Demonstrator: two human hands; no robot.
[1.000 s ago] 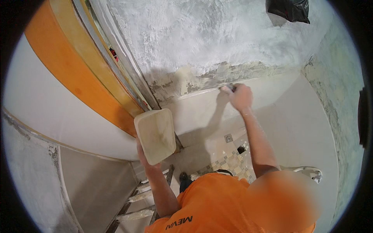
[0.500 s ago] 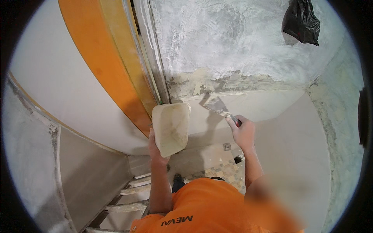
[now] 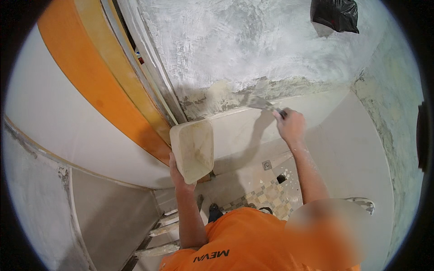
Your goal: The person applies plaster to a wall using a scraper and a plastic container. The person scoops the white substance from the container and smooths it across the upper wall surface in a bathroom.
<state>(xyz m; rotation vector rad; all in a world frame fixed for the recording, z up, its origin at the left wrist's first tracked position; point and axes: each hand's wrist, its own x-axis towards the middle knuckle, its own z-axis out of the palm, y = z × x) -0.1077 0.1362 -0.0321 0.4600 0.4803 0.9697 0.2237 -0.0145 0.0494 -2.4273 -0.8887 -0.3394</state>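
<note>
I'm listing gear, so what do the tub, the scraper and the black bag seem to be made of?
Tub: likely plastic, matte cream, judging by its moulded rounded corners. Scraper: probably a metal blade, thin, flat and grey; the dark handle could be plastic or rubber. Black bag: probably thin plastic film, glossy, with crinkled highlights.

Right fingers (image 3: pixel 296 119) curl inward — left fingers (image 3: pixel 172 162) show only partly.

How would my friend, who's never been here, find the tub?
Find the big orange panel slanting down the picture's left side. Just right of its lower end, the person's left hand holds the tub. It is cream-coloured and deep with rounded corners, its open mouth facing you, unlike the thin, flat-bladed scraper in the right hand.
</note>
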